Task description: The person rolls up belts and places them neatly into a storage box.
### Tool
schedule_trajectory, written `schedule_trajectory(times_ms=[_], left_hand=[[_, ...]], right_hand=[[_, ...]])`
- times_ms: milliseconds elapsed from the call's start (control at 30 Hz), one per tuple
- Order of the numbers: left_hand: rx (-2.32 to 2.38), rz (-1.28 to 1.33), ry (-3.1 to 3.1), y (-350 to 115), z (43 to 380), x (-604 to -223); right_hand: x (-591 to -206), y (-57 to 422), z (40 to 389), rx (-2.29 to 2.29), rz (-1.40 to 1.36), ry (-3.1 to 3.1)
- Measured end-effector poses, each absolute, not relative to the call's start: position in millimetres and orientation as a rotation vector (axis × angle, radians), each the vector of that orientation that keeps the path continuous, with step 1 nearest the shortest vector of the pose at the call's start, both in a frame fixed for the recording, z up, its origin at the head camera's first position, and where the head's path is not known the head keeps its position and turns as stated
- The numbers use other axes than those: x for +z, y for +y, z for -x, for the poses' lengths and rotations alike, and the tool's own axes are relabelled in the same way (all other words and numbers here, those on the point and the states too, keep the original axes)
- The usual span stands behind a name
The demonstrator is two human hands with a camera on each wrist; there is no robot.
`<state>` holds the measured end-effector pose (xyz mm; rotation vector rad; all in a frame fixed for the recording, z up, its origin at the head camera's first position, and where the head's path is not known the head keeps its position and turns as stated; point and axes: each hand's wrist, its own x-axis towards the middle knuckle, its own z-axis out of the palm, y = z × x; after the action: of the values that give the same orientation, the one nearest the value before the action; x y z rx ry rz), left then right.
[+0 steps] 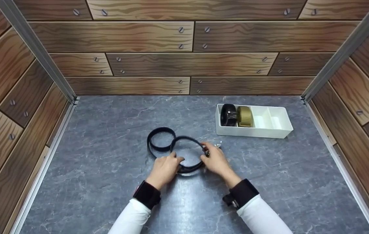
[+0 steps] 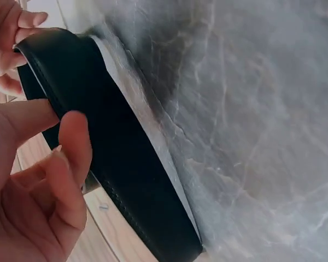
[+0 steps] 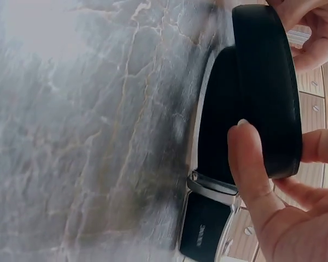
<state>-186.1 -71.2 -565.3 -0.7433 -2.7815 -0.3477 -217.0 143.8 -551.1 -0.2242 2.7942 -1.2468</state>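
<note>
A black leather belt (image 1: 151,139) stands on edge on the grey surface, one large loop at the left and a second loop between the hands. My left hand (image 1: 165,169) pinches the strap at the near left of the second loop; in the left wrist view the strap (image 2: 109,131) runs between its thumb and fingers. At the loop's right side, my right hand (image 1: 217,161) pinches the belt's curved end (image 3: 268,93) between thumb and fingers. A silver-framed buckle (image 3: 212,188) lies just beside that thumb.
At the back right stands a white divided box (image 1: 252,132). Its left compartments hold a black roll (image 1: 228,115) and an olive-gold roll (image 1: 244,116). Wood-patterned walls (image 1: 152,64) with metal corner strips enclose the marbled grey surface (image 1: 106,130) at the back and both sides.
</note>
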Motion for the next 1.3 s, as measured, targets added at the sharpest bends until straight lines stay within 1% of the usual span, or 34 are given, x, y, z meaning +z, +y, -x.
schedule_trajectory(times_ms=[100, 300, 400, 600, 900, 1133, 1200, 1300], left_hand=[[-0.314, 0.764, -2.761, -72.7, 186.0, -564.5], [-0.296, 0.907, -2.687, -80.8, 184.7, -560.9], [-0.288, 0.901, -2.65, -87.2, 184.4, -557.2], [-0.24, 0.777, -2.647, -93.1, 189.0, -555.9], [-0.183, 0.639, -2.784, -91.3, 193.9, -562.4], [-0.198, 0.624, -2.895, -97.2, 195.9, -561.8], [-0.185, 0.614, -2.878, -96.7, 196.1, -562.7], [-0.171, 0.59, -2.847, -94.7, 195.8, -565.7]], right_hand=[[-551.5, 147.7, 217.1, -1.234, 0.291, 2.776], [-546.8, 166.1, 221.6, -1.275, 0.365, 2.79], [-546.5, 179.0, 226.3, -1.287, 0.372, 2.849], [-551.8, 197.9, 235.8, -1.253, 0.28, 2.996], [-562.9, 203.4, 235.6, -0.916, 0.104, 3.025], [-561.1, 208.7, 230.3, -0.759, -0.024, 2.974], [-557.7, 206.0, 227.0, -0.75, 0.012, 3.02], [-551.7, 196.7, 220.0, -0.751, 0.202, 3.069]])
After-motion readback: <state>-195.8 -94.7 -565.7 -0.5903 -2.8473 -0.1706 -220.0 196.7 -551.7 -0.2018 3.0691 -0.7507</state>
